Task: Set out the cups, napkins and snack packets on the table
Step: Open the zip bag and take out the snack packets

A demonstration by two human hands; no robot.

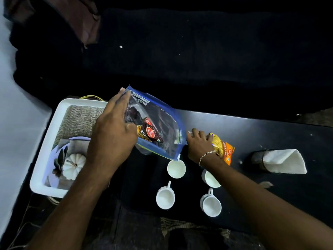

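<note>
Gripping the tilted bag [162, 121] over the table [261, 134], the left hand [111, 138] presents its snacks [151, 134] to the right hand [198, 145], which grasps a packet [224, 151] lying just beyond the cups [176, 168], seemingly placing it.

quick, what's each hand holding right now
Left hand: grips the zip bag.
Right hand: holds the orange snack packet down on the table.

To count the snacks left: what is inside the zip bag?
A dark red packet and a yellow packet show through the bag. The left hand, holding the bag, covers the rest.
</note>
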